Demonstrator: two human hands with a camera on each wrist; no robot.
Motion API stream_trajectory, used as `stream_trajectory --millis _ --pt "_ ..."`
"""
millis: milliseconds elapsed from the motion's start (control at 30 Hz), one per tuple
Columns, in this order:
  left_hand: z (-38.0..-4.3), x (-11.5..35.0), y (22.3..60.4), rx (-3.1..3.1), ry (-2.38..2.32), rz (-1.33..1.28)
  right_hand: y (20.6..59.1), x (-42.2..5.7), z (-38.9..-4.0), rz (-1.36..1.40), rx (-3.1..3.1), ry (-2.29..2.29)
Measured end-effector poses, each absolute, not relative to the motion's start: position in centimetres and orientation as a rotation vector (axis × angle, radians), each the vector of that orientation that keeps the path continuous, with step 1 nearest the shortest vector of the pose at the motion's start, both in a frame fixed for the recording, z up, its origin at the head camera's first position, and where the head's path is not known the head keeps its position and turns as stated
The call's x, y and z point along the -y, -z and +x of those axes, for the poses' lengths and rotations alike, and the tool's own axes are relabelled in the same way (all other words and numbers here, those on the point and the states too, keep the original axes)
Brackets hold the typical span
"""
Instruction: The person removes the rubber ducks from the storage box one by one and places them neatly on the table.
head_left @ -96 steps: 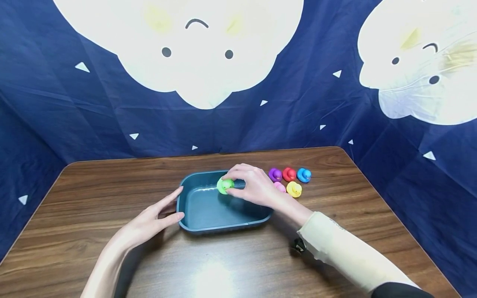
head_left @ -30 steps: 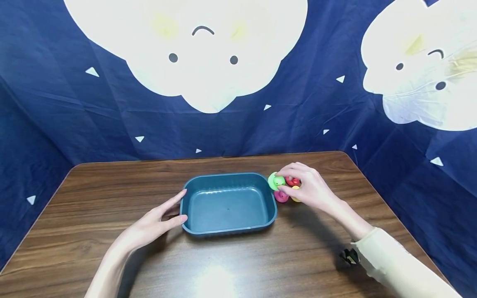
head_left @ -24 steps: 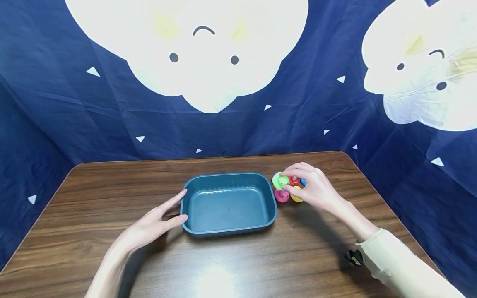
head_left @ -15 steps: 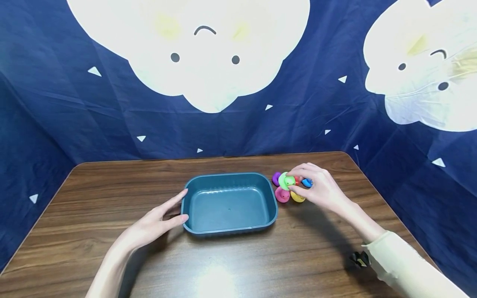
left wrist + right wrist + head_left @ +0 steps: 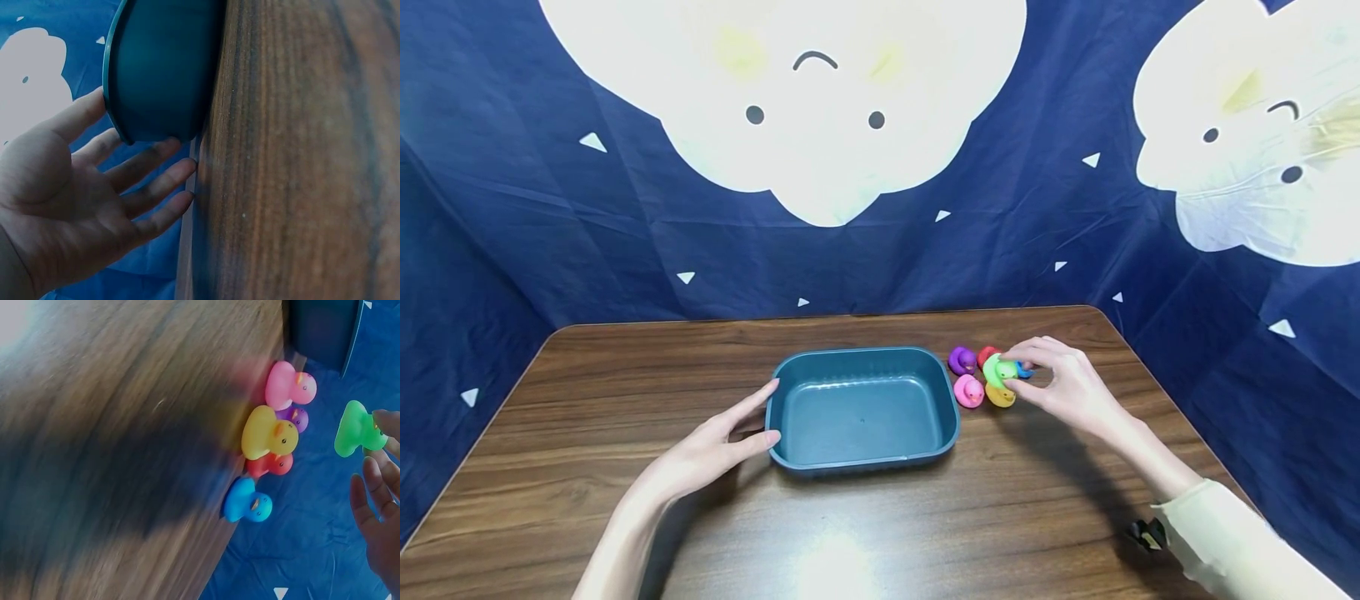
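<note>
Between thumb and fingers my right hand (image 5: pixel 1070 386) pinches a green rubber duck (image 5: pixel 997 370), lifted above the other ducks; the right wrist view shows the green duck (image 5: pixel 356 429) clear of the table. Below it are a yellow duck (image 5: pixel 1001 395), a red duck (image 5: pixel 988 357) and a partly covered blue duck (image 5: pixel 1024 370). To their left sit a purple duck (image 5: pixel 962 361) and a pink duck (image 5: pixel 969 392). My left hand (image 5: pixel 703 454) lies with spread, fairly straight fingers against the left end of a teal plastic basin (image 5: pixel 857 462), its thumb at the rim.
The basin stands upright with nothing in it, just left of the ducks. Under everything is a wood-grain table (image 5: pixel 760 533). A dark blue cloth (image 5: pixel 625 242) with white clouds hangs behind and along the sides. Something small and dark (image 5: pixel 1147 534) hangs at the right sleeve.
My right hand has carried the green duck up out of the basin and rightward over the other ducks, uncovering the purple and pink ones. My left hand keeps its place at the basin.
</note>
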State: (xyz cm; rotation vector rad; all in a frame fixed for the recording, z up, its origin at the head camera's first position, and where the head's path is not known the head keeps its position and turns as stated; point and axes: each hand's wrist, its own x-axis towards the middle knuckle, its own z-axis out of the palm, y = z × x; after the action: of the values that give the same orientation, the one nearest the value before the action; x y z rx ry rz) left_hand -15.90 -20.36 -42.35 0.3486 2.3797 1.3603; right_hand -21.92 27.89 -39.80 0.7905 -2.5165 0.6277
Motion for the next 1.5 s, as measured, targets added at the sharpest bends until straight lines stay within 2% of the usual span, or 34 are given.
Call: stream_trajectory --millis 767,1500 --pt "-15.9 20.5 42.6 -2.367 -1.39 0.347 41.4 -32.3 -22.1 0.74 2.538 -0.528" --pt "-15.8 20.4 42.7 -2.373 -1.393 0.335 43.9 -34.1 -22.3 0.714 2.588 -0.512"
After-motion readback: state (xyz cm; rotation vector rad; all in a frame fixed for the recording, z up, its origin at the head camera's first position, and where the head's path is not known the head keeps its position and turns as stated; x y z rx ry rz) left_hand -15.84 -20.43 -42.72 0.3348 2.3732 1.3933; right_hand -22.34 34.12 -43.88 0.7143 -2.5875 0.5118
